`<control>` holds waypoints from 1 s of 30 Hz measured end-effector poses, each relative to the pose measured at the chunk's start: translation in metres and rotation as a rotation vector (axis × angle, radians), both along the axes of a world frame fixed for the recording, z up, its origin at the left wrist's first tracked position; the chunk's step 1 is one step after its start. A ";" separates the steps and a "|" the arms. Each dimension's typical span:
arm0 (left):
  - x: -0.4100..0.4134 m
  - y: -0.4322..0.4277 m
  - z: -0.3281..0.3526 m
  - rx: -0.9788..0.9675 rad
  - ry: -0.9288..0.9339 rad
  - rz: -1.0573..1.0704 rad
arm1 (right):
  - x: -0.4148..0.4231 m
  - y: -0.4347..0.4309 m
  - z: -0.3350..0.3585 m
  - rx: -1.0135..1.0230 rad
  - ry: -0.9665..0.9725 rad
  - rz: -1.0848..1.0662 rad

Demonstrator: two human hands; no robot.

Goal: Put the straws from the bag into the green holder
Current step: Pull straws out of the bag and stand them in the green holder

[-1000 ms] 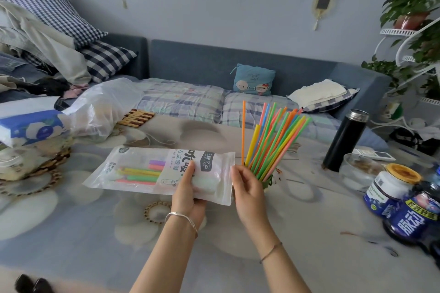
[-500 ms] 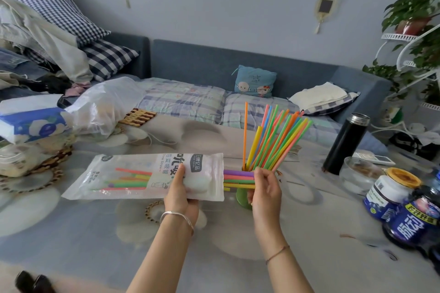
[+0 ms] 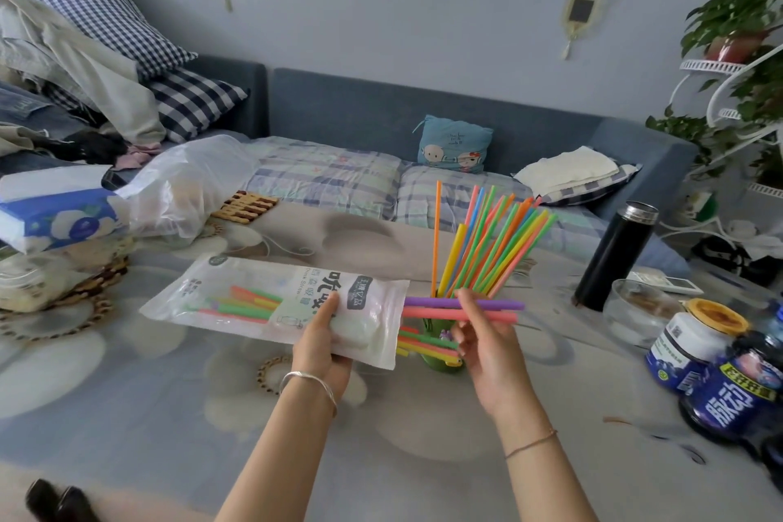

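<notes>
1. Judged step: drawing out. A purple straw (image 3: 487, 303) and a coral straw (image 3: 491, 315) lying level at centre frame, partway out of the bag's open right end.
2. With the left hand (image 3: 322, 348), grips the bag (image 3: 296, 288) just left of centre, thumb pressed on top and fingers curled underneath. Bag held roughly level above the table (image 3: 148, 415).
3. With the right hand (image 3: 487, 348), pinches both straws near their middle between thumb and fingertips, the other fingers loosely spread. Straw tails apparently inside the bag mouth, though hard to tell at the white edge.
4. More left to move: a small bundle (image 3: 241, 303) visible through the clear window in the bag's left half, and several loose ends (image 3: 419, 345) poking from the mouth below the pinched pair.
5. Green holder (image 3: 434, 364) on the table just below the pinched straws, mostly hidden behind bag and fingers. Already packed with a fan of upright straws (image 3: 487, 246) leaning toward the upper right.
6. Next, probably: draw the pair clear of the bag, tip them from level to upright, then lower the ends into a gap in the fan. Calls for a light pinch so as not to crush them. Calls also for a gentle entry, so as not to tip the small holder or knock neighbours out.
7. Black flask (image 3: 614, 254) and glass bowl (image 3: 635, 309) at right of frame, well apart from the work.
</notes>
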State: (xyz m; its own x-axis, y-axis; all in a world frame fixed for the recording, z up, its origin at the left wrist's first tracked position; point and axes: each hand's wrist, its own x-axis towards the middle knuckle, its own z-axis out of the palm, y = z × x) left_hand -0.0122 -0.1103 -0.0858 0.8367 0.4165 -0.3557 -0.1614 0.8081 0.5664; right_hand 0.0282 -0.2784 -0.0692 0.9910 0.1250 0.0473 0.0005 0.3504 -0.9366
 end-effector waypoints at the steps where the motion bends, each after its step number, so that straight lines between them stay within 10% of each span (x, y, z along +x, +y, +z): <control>1: 0.001 -0.004 0.000 -0.003 0.021 -0.022 | -0.002 0.004 -0.001 -0.088 -0.016 0.020; 10: 0.005 -0.003 -0.004 -0.123 0.081 -0.071 | 0.019 -0.023 0.028 0.014 -0.226 -0.418; 13: 0.006 -0.002 -0.005 -0.115 0.095 -0.071 | 0.033 -0.032 0.037 -0.245 -0.388 -0.489; 19: 0.005 -0.002 -0.001 -0.115 0.076 -0.071 | 0.059 -0.027 0.037 -1.001 -0.480 -0.161; 30: 0.005 -0.004 0.000 -0.126 0.051 -0.060 | 0.069 -0.013 0.046 -1.028 -0.320 -0.042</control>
